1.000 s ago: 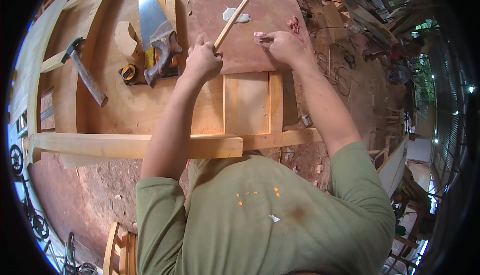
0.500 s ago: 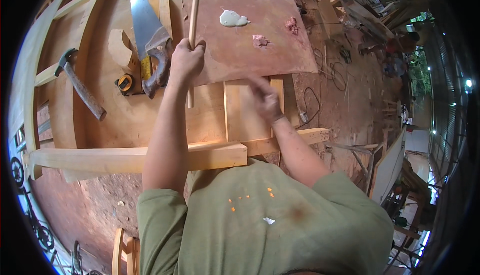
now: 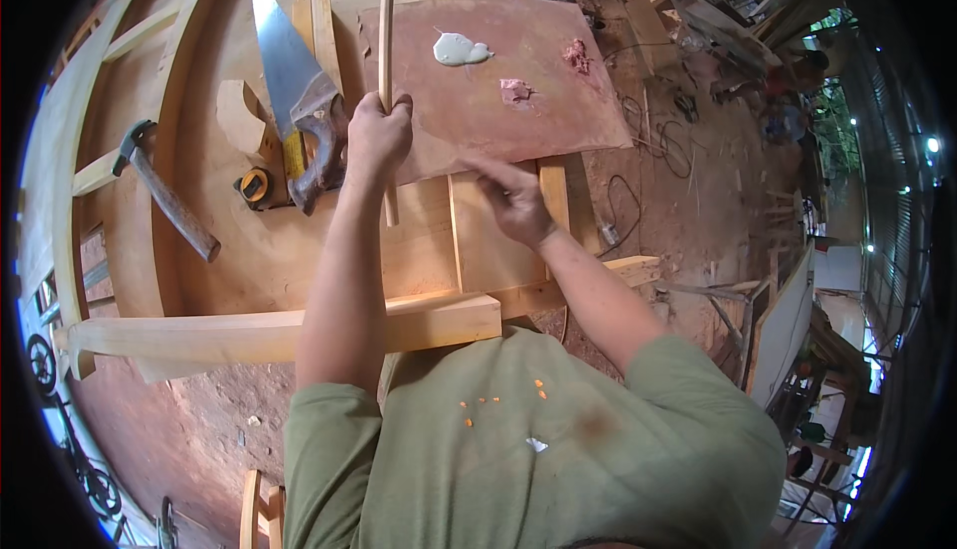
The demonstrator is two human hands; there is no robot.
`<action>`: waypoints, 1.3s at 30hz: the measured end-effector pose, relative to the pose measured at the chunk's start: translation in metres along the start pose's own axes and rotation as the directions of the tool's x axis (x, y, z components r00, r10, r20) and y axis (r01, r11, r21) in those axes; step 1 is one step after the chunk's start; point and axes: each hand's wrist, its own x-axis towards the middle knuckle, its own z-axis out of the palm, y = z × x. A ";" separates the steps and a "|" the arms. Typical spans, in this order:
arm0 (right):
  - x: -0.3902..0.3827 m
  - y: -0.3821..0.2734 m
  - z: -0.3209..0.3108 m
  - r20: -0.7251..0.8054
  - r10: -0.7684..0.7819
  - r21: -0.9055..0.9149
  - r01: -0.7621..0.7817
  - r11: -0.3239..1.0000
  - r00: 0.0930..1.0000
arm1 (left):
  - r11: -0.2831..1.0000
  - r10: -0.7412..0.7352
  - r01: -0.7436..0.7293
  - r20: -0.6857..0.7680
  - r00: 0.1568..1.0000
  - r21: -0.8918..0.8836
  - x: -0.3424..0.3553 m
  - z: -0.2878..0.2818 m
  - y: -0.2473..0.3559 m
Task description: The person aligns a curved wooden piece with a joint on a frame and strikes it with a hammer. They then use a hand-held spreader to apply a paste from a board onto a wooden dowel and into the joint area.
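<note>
My left hand (image 3: pixel 381 135) is wrapped round an upright wooden stick (image 3: pixel 388 20) near the left part of a reddish board (image 3: pixel 538 120). My right hand (image 3: pixel 513 200) is open just below the board's lower edge, fingers extended; I see nothing in it. On the board lie a white blob of paste (image 3: pixel 457 48), a pink lump (image 3: pixel 516 91) and another pink smear (image 3: pixel 576 55). A handsaw (image 3: pixel 287 45), a yellow-and-black tape measure (image 3: pixel 256 185) and a curved wood block (image 3: pixel 239 115) lie left of my left hand. A hammer (image 3: pixel 169 185) is farther left.
The wooden framework (image 3: pixel 179 70) spreads across the left and under the board. A beam (image 3: pixel 239 337) crosses in front of me. Cables (image 3: pixel 623 205) and wood scraps lie on the dirt floor at right. A person (image 3: pixel 788 85) is in the right background; bicycle wheels show at far left.
My right hand has left the pink lump and moved down past the board's edge; the lump now lies on the board. My left hand moved left, turning the stick from slanted to upright.
</note>
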 end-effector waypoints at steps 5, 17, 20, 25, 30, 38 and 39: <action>-0.009 0.063 -0.038 -0.471 0.405 0.182 -0.362 0.914 0.784 | 0.998 0.066 -0.066 0.030 0.997 0.015 0.003 0.013 -0.001; -0.006 -0.006 -0.033 -0.159 0.596 0.887 -0.152 0.437 0.787 | 0.974 0.070 -0.019 0.217 0.974 -0.226 0.005 0.005 -0.003; -0.002 -0.026 -0.028 -0.127 0.633 0.931 -0.129 0.342 0.763 | 0.934 0.168 -0.028 0.370 0.914 -0.357 -0.022 0.013 0.020; -0.004 -0.017 -0.049 -0.110 0.649 0.916 -0.177 0.361 0.752 | 0.929 0.178 -0.094 0.211 0.961 -0.358 -0.009 0.018 0.003; 0.058 -0.020 -0.117 -0.270 0.518 0.332 -0.427 0.841 0.812 | 0.877 -0.074 0.055 -0.022 0.997 -0.478 0.004 -0.008 0.001; 0.110 0.016 -0.100 0.142 0.452 -0.751 -0.202 0.629 0.881 | 0.952 -0.054 0.037 -0.047 0.997 -0.303 0.023 -0.002 -0.019; 0.114 0.005 -0.092 0.085 0.526 -0.779 -0.273 0.565 0.846 | 0.951 -0.062 0.044 -0.051 0.997 -0.306 0.023 -0.003 -0.021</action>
